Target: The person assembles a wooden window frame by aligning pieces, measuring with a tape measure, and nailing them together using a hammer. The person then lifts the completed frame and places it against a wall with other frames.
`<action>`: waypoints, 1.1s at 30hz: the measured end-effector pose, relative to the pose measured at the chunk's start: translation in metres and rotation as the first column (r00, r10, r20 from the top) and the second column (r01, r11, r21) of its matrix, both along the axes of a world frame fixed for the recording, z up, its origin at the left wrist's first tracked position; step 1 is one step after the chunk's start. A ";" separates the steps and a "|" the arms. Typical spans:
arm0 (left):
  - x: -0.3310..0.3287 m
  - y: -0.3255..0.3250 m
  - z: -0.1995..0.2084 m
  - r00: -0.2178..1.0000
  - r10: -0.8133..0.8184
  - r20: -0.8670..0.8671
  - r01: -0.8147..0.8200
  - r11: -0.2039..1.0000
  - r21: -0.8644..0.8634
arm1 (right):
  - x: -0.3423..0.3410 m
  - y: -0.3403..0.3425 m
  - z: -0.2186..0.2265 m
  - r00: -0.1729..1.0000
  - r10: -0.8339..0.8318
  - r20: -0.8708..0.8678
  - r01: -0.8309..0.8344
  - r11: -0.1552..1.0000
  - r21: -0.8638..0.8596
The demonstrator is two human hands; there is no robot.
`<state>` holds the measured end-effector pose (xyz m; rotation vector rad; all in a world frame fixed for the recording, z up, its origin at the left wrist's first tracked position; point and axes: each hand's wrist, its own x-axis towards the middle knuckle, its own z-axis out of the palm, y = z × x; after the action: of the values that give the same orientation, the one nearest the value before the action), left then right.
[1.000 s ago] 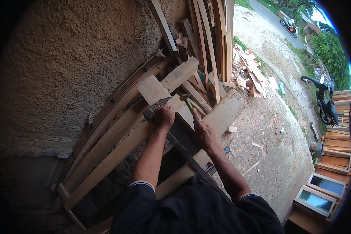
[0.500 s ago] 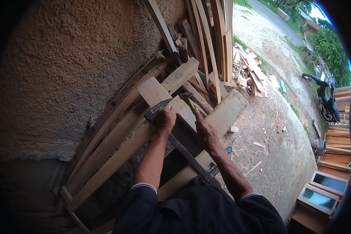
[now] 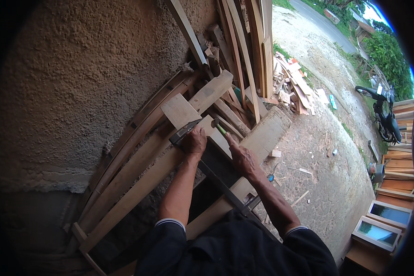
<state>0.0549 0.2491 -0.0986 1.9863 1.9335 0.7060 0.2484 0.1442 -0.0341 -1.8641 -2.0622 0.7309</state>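
My left hand (image 3: 195, 142) is closed on the dark jaw end of a long metal bar clamp (image 3: 223, 187), at the joint of a wooden frame. The clamp's bar runs back toward my body, and its other end (image 3: 252, 201) sits by a pale, notched timber (image 3: 241, 188). In my right hand (image 3: 245, 160) is a hammer (image 3: 221, 129) with a green handle. Its small dark head is at the pale wooden piece (image 3: 209, 125) just right of my left hand; whether it touches is unclear. A crossing wooden block (image 3: 180, 110) lies beyond the clamp jaw.
A rough wall (image 3: 96, 69) rises on the left, with long boards (image 3: 257, 50) leaning at the back. Wood offcuts (image 3: 294, 85) are heaped beyond the frame. On the right are a motorcycle (image 3: 385, 115) and framed panels (image 3: 377, 233). A blue object (image 3: 271, 177) lies near my right forearm.
The hammer head has come down and slightly left toward the pale wood by my left hand. My left hand stays on the clamp, and the view has shifted slightly.
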 end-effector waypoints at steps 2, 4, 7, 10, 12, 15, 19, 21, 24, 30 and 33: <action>0.000 0.001 -0.001 1.000 0.017 -0.013 -0.017 0.999 -0.042 | -0.001 0.001 -0.001 1.000 0.005 -0.024 -0.003 0.994 0.108; 0.000 -0.001 0.001 1.000 0.018 -0.011 -0.019 0.998 -0.068 | -0.002 0.001 -0.003 0.995 0.027 0.094 -0.023 0.999 -0.038; 0.001 -0.001 0.003 0.999 0.031 -0.008 -0.031 0.999 -0.037 | -0.006 0.002 -0.008 0.999 -0.053 0.007 0.053 0.998 -0.041; 0.001 0.002 -0.003 0.998 0.059 -0.007 -0.060 0.995 -0.085 | -0.008 0.002 -0.013 0.981 -0.136 -0.139 0.138 0.990 0.000; -0.002 0.004 -0.012 0.935 0.136 0.326 -0.106 0.988 -0.110 | -0.010 0.003 -0.017 0.967 -0.142 -0.211 0.156 0.986 0.052; -0.005 0.002 -0.026 -0.270 0.206 0.940 0.412 0.907 -0.080 | -0.016 0.004 -0.023 0.934 -0.119 -0.336 0.171 0.977 0.129; 0.020 -0.019 -0.027 -0.712 0.342 0.613 0.333 0.933 -0.134 | -0.031 0.012 -0.028 0.854 -0.133 -0.503 0.233 0.962 0.141; 0.027 -0.030 -0.018 -0.691 0.354 0.630 0.317 0.932 -0.176 | -0.038 0.014 -0.028 0.816 -0.156 -0.556 0.265 0.957 0.121; 0.033 -0.039 -0.002 -0.687 0.351 0.637 0.292 0.935 -0.201 | -0.044 0.017 -0.026 0.804 -0.162 -0.572 0.289 0.947 0.139; 0.037 -0.046 0.006 -0.509 0.365 0.779 0.227 0.930 -0.287 | -0.045 0.017 -0.022 0.817 -0.218 -0.534 0.270 0.963 0.019; 0.040 -0.048 0.003 -0.500 0.328 0.801 0.195 0.944 -0.264 | -0.046 0.019 -0.023 0.821 -0.223 -0.526 0.256 0.967 -0.009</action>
<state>0.0949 0.2009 -0.0952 0.1072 0.6221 1.3609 0.2026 0.1628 -0.0574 -1.6137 -1.4584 0.9649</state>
